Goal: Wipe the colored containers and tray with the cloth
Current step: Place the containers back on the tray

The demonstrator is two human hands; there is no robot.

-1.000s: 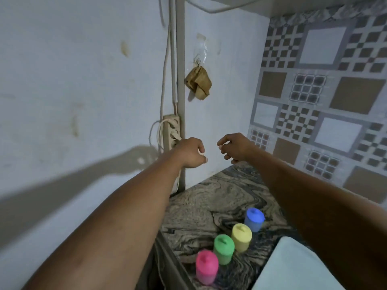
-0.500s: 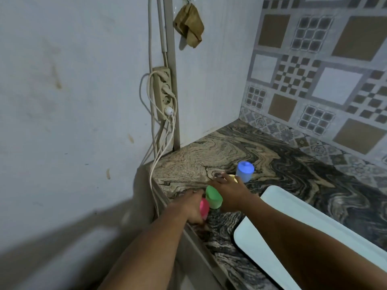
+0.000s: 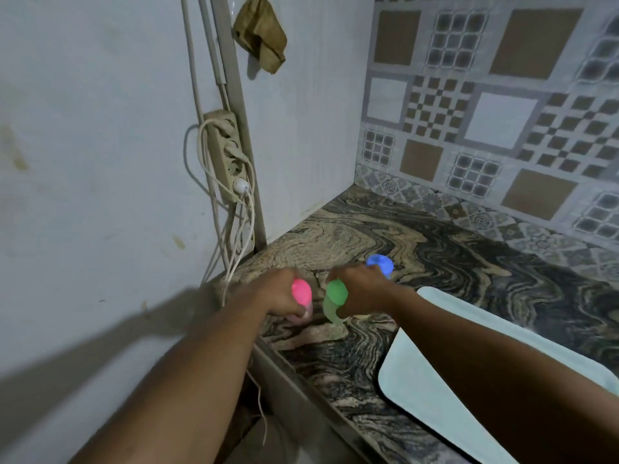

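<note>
My left hand (image 3: 278, 293) is closed around the pink container (image 3: 301, 294) near the counter's left edge. Right beside it, my right hand (image 3: 363, 289) grips the green container (image 3: 335, 301), which tilts to the left. Just behind my right hand stands the blue container (image 3: 380, 263). The yellow container is hidden by my right hand. A pale blue tray (image 3: 422, 393) lies on the counter at the lower right, partly under my right forearm. A brown cloth (image 3: 261, 31) hangs from a hook high on the wall.
The marbled counter (image 3: 385, 236) ends at a metal edge (image 3: 301, 380) on the left. A power strip (image 3: 227, 152) with white cables hangs on the wall beside a vertical conduit. Patterned tiles cover the back wall on the right.
Both hands dropped from near the hanging cloth down to the counter. The left took hold of the pink container and the right the green one, which now tilts more.
</note>
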